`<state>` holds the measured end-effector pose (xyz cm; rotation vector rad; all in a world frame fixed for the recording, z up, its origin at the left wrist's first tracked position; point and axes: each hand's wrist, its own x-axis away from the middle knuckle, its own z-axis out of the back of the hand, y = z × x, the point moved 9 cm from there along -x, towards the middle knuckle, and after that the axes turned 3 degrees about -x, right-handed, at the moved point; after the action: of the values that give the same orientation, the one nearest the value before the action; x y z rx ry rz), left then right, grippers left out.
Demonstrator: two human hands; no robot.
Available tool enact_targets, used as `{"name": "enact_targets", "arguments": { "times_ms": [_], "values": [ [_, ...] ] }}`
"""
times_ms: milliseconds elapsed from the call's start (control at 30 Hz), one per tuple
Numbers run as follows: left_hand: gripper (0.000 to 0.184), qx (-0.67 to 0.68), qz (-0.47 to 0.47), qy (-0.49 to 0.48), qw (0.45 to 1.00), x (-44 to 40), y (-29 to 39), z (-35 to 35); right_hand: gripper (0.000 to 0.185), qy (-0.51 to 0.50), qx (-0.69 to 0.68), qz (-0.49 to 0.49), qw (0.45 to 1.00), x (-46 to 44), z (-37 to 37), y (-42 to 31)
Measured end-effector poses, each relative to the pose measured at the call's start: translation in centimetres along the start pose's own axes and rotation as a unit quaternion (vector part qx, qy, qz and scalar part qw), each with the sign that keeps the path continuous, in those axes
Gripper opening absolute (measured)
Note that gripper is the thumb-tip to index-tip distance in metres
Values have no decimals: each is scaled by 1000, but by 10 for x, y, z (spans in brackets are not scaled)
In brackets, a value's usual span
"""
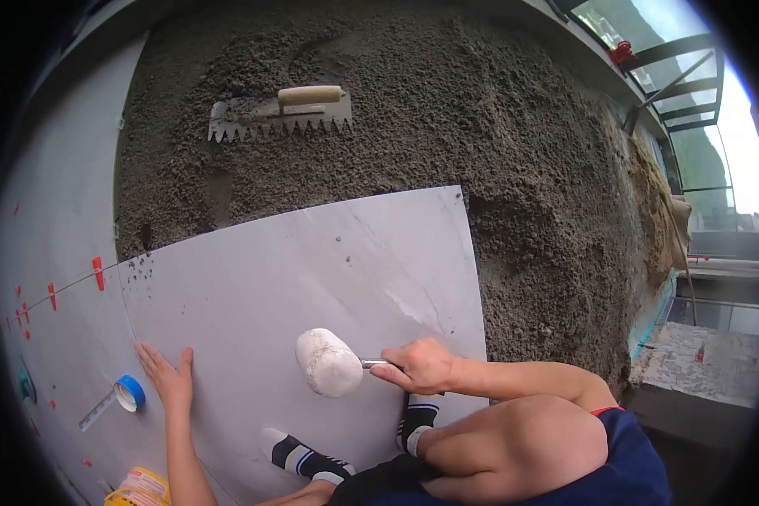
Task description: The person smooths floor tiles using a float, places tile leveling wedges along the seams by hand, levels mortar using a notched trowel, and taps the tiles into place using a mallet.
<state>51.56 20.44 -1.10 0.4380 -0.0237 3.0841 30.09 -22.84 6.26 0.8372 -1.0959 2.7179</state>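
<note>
My right hand (419, 366) is closed round the handle of a mallet with a white head (329, 363), which is over a large pale tile (253, 287). My left hand (167, 377) lies flat with fingers spread near the tile's left edge, holding nothing. Just left of it are a blue ring-shaped roll (129, 393) and a short marked strip (97, 411). A notched trowel (282, 114) with a wooden handle lies on the rough grey mortar (497, 126) beyond the tile.
Red wedges (99, 273) stand along a tile joint at the left. A yellow tub (139, 487) is at the lower left. My socked feet (308, 455) rest on the tile. A sack (670, 228) and a glass window (691, 126) are at the right.
</note>
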Motion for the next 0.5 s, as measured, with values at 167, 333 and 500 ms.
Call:
{"name": "enact_targets", "arguments": {
  "times_ms": [167, 333, 500],
  "values": [
    [101, 14, 3, -8, 1000, 2, 6, 10, 47, 63, -66, -2, 996, -2, 10, 13],
    [97, 17, 13, -22, 1000, 5, 7, 11, 48, 188, -151, 74, 968, 20, 21, 31],
    [96, 19, 7, -8, 1000, 3, 2, 7, 47, 196, -151, -54, 968, 40, 42, 59]
  ]
}}
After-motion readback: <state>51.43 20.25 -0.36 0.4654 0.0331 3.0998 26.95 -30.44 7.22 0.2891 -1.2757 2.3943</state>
